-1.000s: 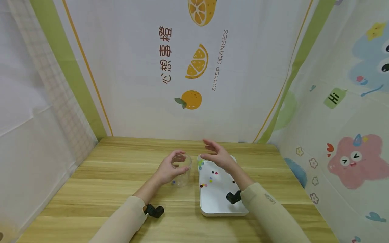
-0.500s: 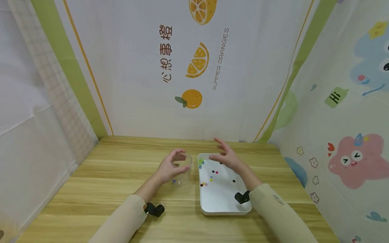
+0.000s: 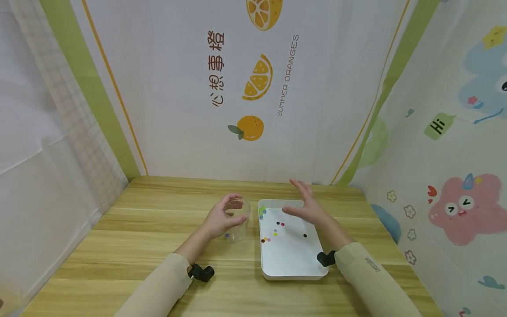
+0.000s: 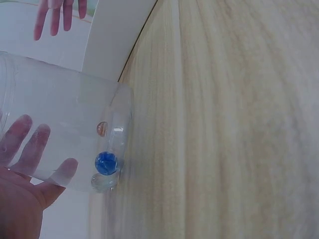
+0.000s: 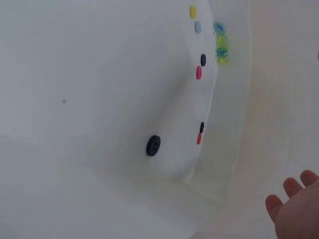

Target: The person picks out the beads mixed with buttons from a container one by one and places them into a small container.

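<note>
Head view: gripping clear cup [image 3: 239, 233] with left fingers [image 3: 229, 198], holding right fingers [image 3: 300, 189] spread by tray [image 3: 293, 278]. Seemingly collecting marbles [image 5: 222, 41]; next, pinch one.

Clear cup [image 4: 65, 112], blue marble [image 4: 106, 163], white tray [image 3: 293, 259], black button [image 5: 153, 145], tan wood-grained table [image 3: 119, 264]

Transparent cylindrical container [image 3: 238, 235]: upright on the worktop [image 3: 119, 259], left of the tray [image 3: 291, 259], marbles [image 4: 106, 163] at its base, one blue. White rectangular tray: lying flat, holding scattered coloured buttons [image 5: 153, 146]; blue and yellow-green marbles [image 5: 222, 41] clustered at its far-left corner.
</note>
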A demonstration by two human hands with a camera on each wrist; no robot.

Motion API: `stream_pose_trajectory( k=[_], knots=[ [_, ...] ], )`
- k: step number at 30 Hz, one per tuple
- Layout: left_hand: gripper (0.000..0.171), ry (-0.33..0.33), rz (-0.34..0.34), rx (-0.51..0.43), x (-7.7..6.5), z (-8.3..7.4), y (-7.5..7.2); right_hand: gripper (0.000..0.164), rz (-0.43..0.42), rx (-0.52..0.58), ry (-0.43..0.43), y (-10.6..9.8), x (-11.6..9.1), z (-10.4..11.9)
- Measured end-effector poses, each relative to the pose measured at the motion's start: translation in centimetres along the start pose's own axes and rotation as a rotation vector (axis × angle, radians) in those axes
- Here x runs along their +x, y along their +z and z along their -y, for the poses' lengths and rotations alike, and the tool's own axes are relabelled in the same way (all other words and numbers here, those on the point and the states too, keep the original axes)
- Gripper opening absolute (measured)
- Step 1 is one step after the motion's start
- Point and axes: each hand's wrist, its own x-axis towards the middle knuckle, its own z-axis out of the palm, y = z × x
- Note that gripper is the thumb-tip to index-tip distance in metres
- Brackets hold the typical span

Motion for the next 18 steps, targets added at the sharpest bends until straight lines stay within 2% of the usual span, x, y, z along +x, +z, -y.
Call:
stream_pose_trajectory(
  k=[11, 18],
  knots=[
    [0.066, 0.015, -0.008, -0.015, 0.1, 0.3, 0.1, 0.111, -0.005, -0.224, -0.029, 0.1, -0.3, 0.4],
    [0.065, 0.01, -0.013, -0.021, 0.2, 0.2, 0.2, 0.108, 0.034, -0.288, -0.064, 0.4, 0.2, 0.8]
  ],
)
